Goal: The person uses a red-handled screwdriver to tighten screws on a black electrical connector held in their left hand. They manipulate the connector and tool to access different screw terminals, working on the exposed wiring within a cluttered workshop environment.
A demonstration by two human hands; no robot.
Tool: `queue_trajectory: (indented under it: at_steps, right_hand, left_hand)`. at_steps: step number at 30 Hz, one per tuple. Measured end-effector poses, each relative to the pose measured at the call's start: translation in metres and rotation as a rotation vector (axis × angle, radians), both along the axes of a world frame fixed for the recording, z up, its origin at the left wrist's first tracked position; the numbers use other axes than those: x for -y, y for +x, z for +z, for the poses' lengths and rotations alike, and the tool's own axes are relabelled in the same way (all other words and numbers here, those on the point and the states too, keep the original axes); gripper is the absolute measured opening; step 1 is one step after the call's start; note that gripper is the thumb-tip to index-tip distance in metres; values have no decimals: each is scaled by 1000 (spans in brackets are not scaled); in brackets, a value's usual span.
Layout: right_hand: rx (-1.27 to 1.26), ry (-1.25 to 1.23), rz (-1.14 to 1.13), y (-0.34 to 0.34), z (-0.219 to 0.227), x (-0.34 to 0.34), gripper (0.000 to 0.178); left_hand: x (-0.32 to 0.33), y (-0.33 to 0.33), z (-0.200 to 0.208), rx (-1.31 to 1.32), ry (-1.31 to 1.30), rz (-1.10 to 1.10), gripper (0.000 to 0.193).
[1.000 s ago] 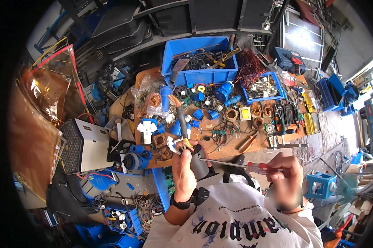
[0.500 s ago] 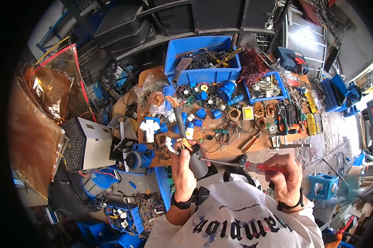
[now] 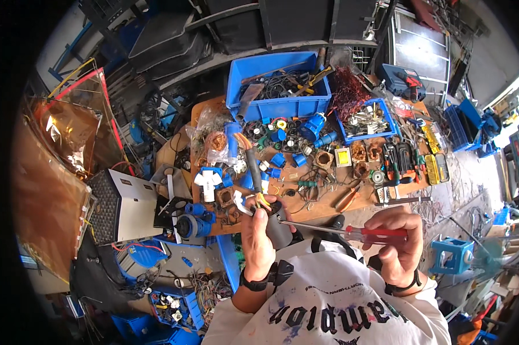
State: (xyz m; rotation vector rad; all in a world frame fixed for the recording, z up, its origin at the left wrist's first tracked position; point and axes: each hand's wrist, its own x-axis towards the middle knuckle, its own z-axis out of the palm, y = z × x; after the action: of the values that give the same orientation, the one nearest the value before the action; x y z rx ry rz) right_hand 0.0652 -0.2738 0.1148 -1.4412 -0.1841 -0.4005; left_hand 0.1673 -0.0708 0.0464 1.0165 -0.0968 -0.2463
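Observation:
My left hand (image 3: 258,244) is closed around a dark grey cylindrical housing (image 3: 280,234), held in front of my shirt near the table's edge. Yellow wires (image 3: 263,200) run from beside its top end into a thick black cable (image 3: 252,168), whose far end shows bare copper strands. A white curved piece (image 3: 241,203) sticks out beside the left thumb. In my right hand (image 3: 406,253) is a screwdriver (image 3: 374,234) with a clear red handle. Its long shaft points left, and the tip meets the side of the housing near the top; the exact contact is too small to tell.
The wooden table (image 3: 323,207) bears blue plug parts, loose fittings and hand tools. A large blue crate (image 3: 282,107) of cables stands at the back, beside a shallow blue tray (image 3: 367,137) of metal pieces. Orange-handled pliers (image 3: 347,199) lie near the front edge. A blue stool (image 3: 452,256) is at right.
The screwdriver handle and my right hand have shifted slightly right, and the fingers have turned a little around the handle. My left hand keeps its hold on the housing.

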Motion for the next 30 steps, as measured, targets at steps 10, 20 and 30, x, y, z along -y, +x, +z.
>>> queue_trajectory:
  at_steps: [10, 20, 30]
  right_hand:
    - [-189, -324, -130, -5, 3, 9, 42]
    - [81, -683, -126, 5, 14, 11, 30]
    - [-213, -586, -179, -5, 16, 1, 28]
  left_hand:
    - [-6, -9, -2, 30, -5, 36, 39]
    - [-12, -12, -2, 34, 2, 31, 39]
    - [-15, -10, -2, 28, -8, 15, 38]
